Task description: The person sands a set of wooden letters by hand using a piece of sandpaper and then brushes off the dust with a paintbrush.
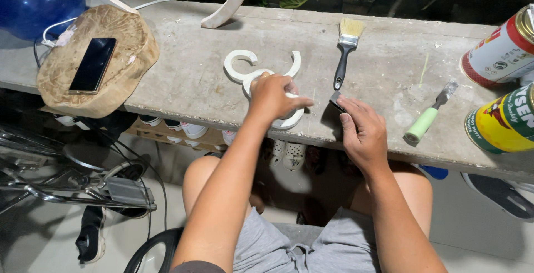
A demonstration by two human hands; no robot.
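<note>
A white, curly ampersand-shaped cut-out of flat board (261,75) lies on the near half of a rough grey concrete ledge (194,78), its long axis running from far left to near right, with the near loop reaching almost to the ledge's front edge. The left hand (273,96) rests directly on top of it, fingers curled and pressing down on the middle and near loop, so this hand is the one in contact. The right hand (364,134) sits just to the right of the shape, apart from it, pinching a small dark folded piece, likely sandpaper (337,101), between thumb and fingers, its edge angled toward the white piece.

Just beyond the right hand lies a black-handled paintbrush with pale bristles (345,50), pointing away from the person. Farther right are a green-handled putty knife (428,118) and two tins on their sides (503,89). At the far left, a black phone (93,64) rests on a round wooden slab (119,56). Below the ledge, shoes sit on a low shelf, above a pale tiled floor.
</note>
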